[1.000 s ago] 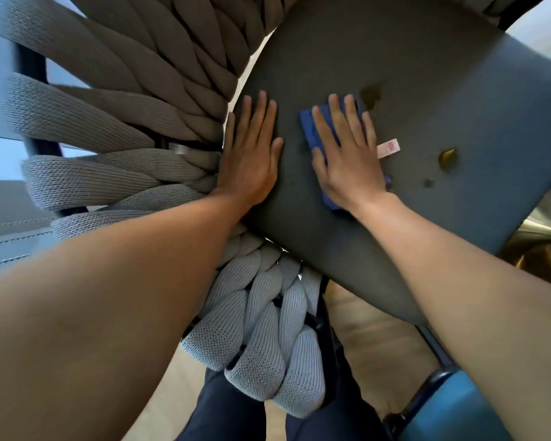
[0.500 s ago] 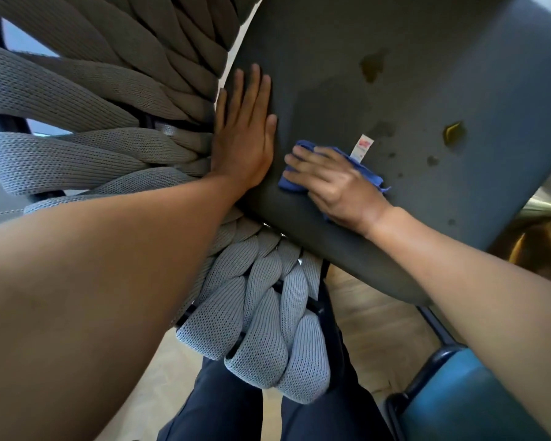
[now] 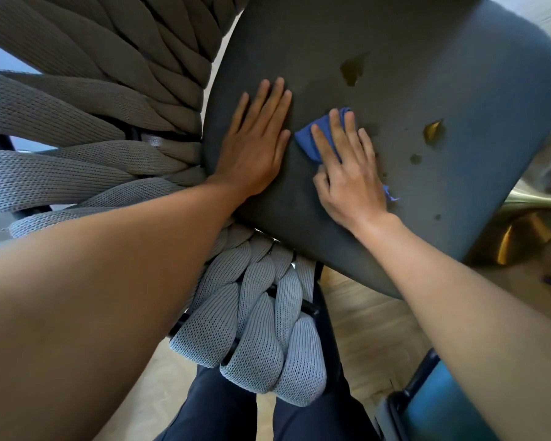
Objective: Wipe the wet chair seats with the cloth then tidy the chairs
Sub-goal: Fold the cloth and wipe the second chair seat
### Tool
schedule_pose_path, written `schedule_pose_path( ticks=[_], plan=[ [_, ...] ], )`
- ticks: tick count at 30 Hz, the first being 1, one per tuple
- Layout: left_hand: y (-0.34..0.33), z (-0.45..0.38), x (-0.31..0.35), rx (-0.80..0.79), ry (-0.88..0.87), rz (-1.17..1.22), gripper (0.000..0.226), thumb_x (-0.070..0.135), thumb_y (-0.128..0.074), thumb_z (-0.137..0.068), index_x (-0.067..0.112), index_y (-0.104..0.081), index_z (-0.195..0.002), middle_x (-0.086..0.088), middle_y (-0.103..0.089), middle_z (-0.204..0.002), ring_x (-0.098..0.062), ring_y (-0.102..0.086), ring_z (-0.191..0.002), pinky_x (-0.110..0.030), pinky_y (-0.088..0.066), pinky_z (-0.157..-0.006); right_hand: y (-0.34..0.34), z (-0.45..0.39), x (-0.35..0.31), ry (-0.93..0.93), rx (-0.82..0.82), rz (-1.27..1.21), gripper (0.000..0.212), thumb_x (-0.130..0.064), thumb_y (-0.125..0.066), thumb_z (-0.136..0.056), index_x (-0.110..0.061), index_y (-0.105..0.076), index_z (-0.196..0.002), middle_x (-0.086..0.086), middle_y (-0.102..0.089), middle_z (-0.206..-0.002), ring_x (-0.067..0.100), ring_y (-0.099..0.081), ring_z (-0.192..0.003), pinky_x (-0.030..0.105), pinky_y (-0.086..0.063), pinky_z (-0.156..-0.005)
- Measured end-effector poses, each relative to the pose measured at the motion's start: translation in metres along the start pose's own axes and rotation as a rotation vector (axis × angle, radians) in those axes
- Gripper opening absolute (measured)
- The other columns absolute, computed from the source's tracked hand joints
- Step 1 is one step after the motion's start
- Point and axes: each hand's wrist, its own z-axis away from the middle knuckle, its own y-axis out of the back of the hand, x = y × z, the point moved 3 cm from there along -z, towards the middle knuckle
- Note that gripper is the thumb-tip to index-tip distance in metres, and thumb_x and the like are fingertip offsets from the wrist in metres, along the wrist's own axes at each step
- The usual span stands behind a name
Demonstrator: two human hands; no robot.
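A dark grey-blue chair seat (image 3: 427, 43) fills the upper middle of the view. Wet patches (image 3: 352, 71) and a shiny puddle (image 3: 433, 132) lie on it, with small drops nearby. My left hand (image 3: 255, 144) rests flat on the seat's left edge, fingers straight. Just to its right, my right hand (image 3: 347, 173) presses a blue cloth (image 3: 315, 138) onto the seat with fingers extended; most of the cloth is hidden under the palm.
The chair's woven grey rope backrest (image 3: 77, 122) curves round the left and down to the bottom centre (image 3: 255, 338). A second blue chair (image 3: 442, 405) shows at the bottom right. A brass-coloured table base (image 3: 522, 237) stands right of the seat, on wooden floor (image 3: 372, 332).
My right hand slid the cloth back away from me and to the right, and its fingers turned to point up the seat. The left hand stayed flat on the seat edge.
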Motion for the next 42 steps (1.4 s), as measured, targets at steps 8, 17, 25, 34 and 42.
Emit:
schedule_pose_path(
  ticks=[8,17,25,34,42],
  plan=[
    [0.002,0.001,-0.001,-0.008,0.01,0.042,0.057,0.033,-0.03,-0.107,0.01,-0.024,-0.159,-0.007,-0.018,-0.167,-0.023,-0.012,-0.155,-0.044,-0.008,-0.126,-0.005,0.038,-0.002,0.259,0.019,-0.218,0.042,0.002,-0.038,-0.098,0.003,-0.067,-0.127,0.022,-0.058,-0.14,0.041,-0.052,-0.134,0.055,-0.043,-0.109],
    [0.008,-0.028,0.026,0.03,-0.065,0.046,0.06,0.036,-0.032,-0.107,0.006,-0.024,-0.158,-0.01,-0.018,-0.167,-0.023,-0.013,-0.155,-0.043,-0.006,-0.126,0.047,0.026,0.009,-0.294,0.286,-0.229,0.051,-0.002,-0.044,-0.091,0.001,-0.054,-0.141,0.023,-0.046,-0.151,0.039,-0.04,-0.144,0.047,-0.034,-0.118],
    [-0.006,-0.04,0.027,-0.053,-0.039,-0.014,0.064,0.042,-0.022,-0.108,0.007,-0.012,-0.16,-0.01,-0.007,-0.169,-0.024,-0.003,-0.156,-0.044,-0.002,-0.126,0.001,0.001,0.03,-0.362,0.081,0.069,0.065,-0.016,-0.042,-0.095,0.002,-0.028,-0.156,0.028,-0.022,-0.162,0.046,-0.017,-0.151,0.056,-0.017,-0.123],
    [0.002,-0.04,0.026,-0.064,-0.035,0.042,0.063,0.041,-0.029,-0.107,0.008,-0.018,-0.159,-0.009,-0.011,-0.168,-0.023,-0.006,-0.156,-0.041,-0.003,-0.126,0.007,0.029,0.027,0.045,0.171,-0.182,0.038,0.006,-0.05,-0.089,0.005,-0.069,-0.122,0.023,-0.063,-0.133,0.038,-0.057,-0.129,0.055,-0.044,-0.108],
    [0.02,-0.069,-0.001,0.108,-0.087,0.121,0.052,0.038,-0.044,-0.103,0.012,-0.044,-0.149,-0.005,-0.035,-0.16,-0.023,-0.031,-0.148,-0.039,-0.021,-0.119,0.055,-0.04,0.036,-0.218,0.37,-0.427,0.042,0.0,-0.042,-0.084,0.001,-0.074,-0.11,0.014,-0.073,-0.112,0.032,-0.067,-0.111,0.043,-0.051,-0.099]
  ],
)
